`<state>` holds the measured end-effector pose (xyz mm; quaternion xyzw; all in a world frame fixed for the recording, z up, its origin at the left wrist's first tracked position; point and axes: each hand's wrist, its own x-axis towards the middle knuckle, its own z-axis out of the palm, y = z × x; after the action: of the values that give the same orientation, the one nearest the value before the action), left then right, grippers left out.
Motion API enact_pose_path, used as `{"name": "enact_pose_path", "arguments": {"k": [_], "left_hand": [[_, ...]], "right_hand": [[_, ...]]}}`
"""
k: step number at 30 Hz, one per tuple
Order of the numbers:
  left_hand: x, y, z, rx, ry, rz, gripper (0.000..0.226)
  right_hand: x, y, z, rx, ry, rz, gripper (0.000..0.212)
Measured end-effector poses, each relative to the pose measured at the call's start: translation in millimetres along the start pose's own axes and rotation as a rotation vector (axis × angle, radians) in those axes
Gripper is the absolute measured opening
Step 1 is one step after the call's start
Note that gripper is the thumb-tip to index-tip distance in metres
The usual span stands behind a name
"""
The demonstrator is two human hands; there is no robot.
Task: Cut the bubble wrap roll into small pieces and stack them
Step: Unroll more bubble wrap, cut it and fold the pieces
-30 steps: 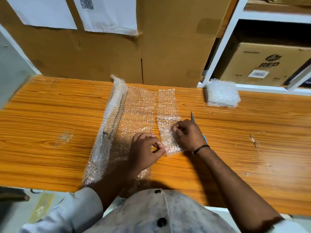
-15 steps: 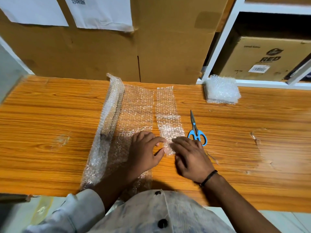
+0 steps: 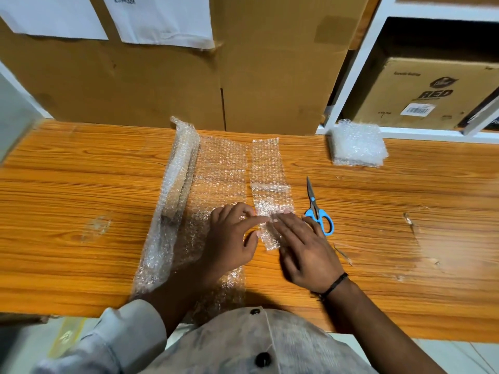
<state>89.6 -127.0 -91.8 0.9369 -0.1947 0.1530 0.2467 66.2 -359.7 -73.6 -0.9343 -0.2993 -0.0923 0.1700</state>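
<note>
A flattened bubble wrap roll lies on the wooden table, its unrolled sheet spread to the right. A narrow cut strip lies beside the sheet, folded at its near end. My left hand rests on the sheet and pinches the strip's near left edge between index finger and thumb. My right hand lies flat with straight fingers pressing on the strip's near end. Blue-handled scissors lie shut on the table just right of my right hand. A stack of cut pieces sits at the back right.
Large cardboard boxes stand against the table's back edge. A white shelf with a printed carton is at the right. Bare wood stretches to the left and right of the wrap.
My right hand left the scissors on the table and drew back toward me, flattening on the strip's near end. My left hand's index finger reached out to the strip.
</note>
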Motion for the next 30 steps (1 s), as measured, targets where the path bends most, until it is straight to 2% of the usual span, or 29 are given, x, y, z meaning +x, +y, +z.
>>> {"name": "enact_pose_path", "arguments": {"k": [5, 9, 14, 16, 18, 19, 24, 27, 30], "left_hand": [[4.9, -5.8, 1.2, 0.068, -0.114, 0.096, 0.050], [8.1, -10.9, 0.9, 0.026, -0.177, 0.153, 0.050], [5.5, -14.6, -1.5, -0.096, -0.222, 0.151, 0.062], [6.0, -14.5, 0.1, -0.120, -0.180, 0.135, 0.052], [5.1, -13.9, 5.1, -0.136, -0.103, 0.125, 0.024], [5.2, -12.8, 6.8, -0.149, -0.078, 0.091, 0.022], [11.4, -1.4, 5.2, -0.326, -0.079, -0.186, 0.051], [16.1, 2.8, 1.7, -0.424, -0.110, -0.232, 0.085], [15.8, -2.0, 3.8, -0.356, -0.098, -0.238, 0.098]], "right_hand": [[-5.1, 6.0, 11.3, -0.028, -0.026, 0.000, 0.042], [-4.0, 2.9, 9.0, -0.036, 0.008, -0.020, 0.032], [4.1, -10.1, -7.3, 0.042, 0.106, 0.029, 0.026], [11.2, -13.6, -15.7, 0.072, 0.136, 0.051, 0.026], [21.1, -13.0, -21.5, 0.096, 0.151, 0.074, 0.025], [26.9, -11.8, -23.5, 0.100, 0.160, 0.083, 0.024], [62.7, 3.4, -34.6, 0.146, 0.154, 0.175, 0.028], [90.0, 18.2, -35.4, 0.169, 0.066, 0.205, 0.030], [110.9, 28.1, -27.2, 0.171, -0.035, 0.156, 0.031]]}}
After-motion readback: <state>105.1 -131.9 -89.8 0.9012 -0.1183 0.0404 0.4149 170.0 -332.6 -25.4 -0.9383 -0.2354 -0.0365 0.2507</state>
